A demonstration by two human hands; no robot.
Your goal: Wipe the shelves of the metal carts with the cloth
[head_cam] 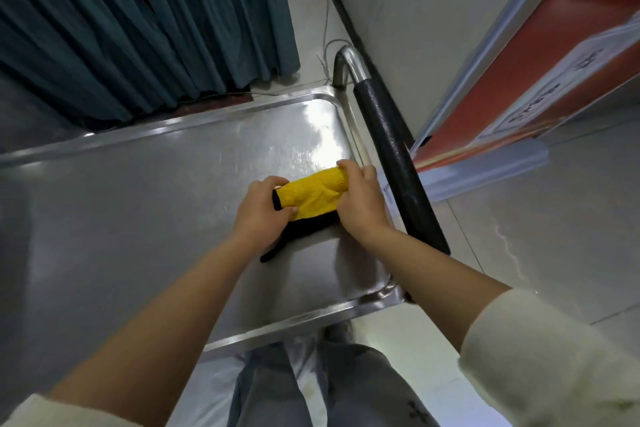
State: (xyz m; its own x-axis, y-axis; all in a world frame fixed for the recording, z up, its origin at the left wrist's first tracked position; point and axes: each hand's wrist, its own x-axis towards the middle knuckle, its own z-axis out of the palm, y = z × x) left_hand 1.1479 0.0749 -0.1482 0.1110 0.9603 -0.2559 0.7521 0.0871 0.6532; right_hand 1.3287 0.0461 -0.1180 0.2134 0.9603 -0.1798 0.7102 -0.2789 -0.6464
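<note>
While the yellow-and-black cloth point(313, 198) lies bunched on the cart's top shelf point(138, 204), near the black-padded handle point(398, 156), left hand point(265, 208) and right hand point(360, 201) each grip one end. Progress, judged: cloth being folded; wet streaks near handle only; most of the shelf apparently unwiped.

White labels point(540, 87) on the red panel point(519, 55) carry print too blurred to read.
</note>
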